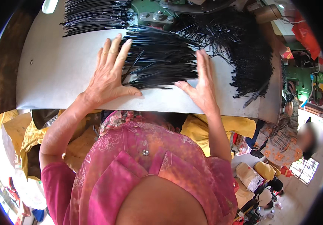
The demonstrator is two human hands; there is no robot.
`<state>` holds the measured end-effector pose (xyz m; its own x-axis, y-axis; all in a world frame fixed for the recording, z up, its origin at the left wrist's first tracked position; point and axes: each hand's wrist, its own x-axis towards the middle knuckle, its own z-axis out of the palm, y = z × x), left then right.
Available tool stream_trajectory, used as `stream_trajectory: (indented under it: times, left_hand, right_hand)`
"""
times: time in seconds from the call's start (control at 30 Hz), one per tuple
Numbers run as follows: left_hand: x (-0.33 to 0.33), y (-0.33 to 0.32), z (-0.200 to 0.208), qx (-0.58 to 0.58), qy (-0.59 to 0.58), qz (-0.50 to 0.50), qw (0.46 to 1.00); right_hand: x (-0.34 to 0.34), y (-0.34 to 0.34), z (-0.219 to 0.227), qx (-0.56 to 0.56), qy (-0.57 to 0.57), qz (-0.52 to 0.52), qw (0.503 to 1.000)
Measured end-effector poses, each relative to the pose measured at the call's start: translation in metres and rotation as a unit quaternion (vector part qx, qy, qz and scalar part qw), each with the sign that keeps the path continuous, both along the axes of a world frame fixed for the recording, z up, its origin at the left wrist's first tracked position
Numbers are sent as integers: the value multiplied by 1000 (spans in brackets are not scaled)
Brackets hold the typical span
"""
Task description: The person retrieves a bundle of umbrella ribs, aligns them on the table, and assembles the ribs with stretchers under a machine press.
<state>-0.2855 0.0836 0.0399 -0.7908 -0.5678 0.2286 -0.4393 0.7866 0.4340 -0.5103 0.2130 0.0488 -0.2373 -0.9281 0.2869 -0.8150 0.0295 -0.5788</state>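
A loose bundle of thin black rods (165, 56) lies crosswise on the pale metal tabletop (56, 71), several of them askew. My left hand (107, 78) lies flat at the bundle's left ends, fingers stretched out and thumb apart. At the right ends stands my right hand (203, 90), its fingers straight and its thumb along the near edge of the rods. Both palms frame the bundle from its two sides, with neither hand wrapped round any rod. I cannot tell what the rods belong to.
A neater stack of black rods (95, 17) lies at the far left. A large, tangled heap of similar rods (249, 52) covers the right side. Between them sits a green machine with bolts (155, 17). Yellow sacks (230, 125) hang below the near edge; another person (281, 146) is at right.
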Motion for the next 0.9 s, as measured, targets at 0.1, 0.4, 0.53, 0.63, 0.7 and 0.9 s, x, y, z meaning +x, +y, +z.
stream_trajectory:
  times: [0.1, 0.4, 0.53, 0.63, 0.7, 0.9]
  left_hand:
    - [-21, -1, -2, -2, 21, -27, 999]
    - [-40, -8, -1, -77, -11, -81, 994]
    - [-20, -12, 10, -59, -35, -59, 996]
    - [4, -27, 9, -27, 57, -30, 998]
    - [15, -35, 1, -42, 37, 1, 998]
    - [-8, -22, -5, -43, 62, 34, 997]
  right_hand:
    - [7, -7, 1, 33, 15, 63, 997]
    - [16, -24, 1, 17, -13, 77, 997]
    - [-4, -9, 5, -40, -76, 81, 993]
    - [-16, 1, -3, -81, -208, -18, 975]
    - [-13, 0, -6, -77, -187, -29, 979]
    - [19, -26, -1, -58, -167, -19, 984]
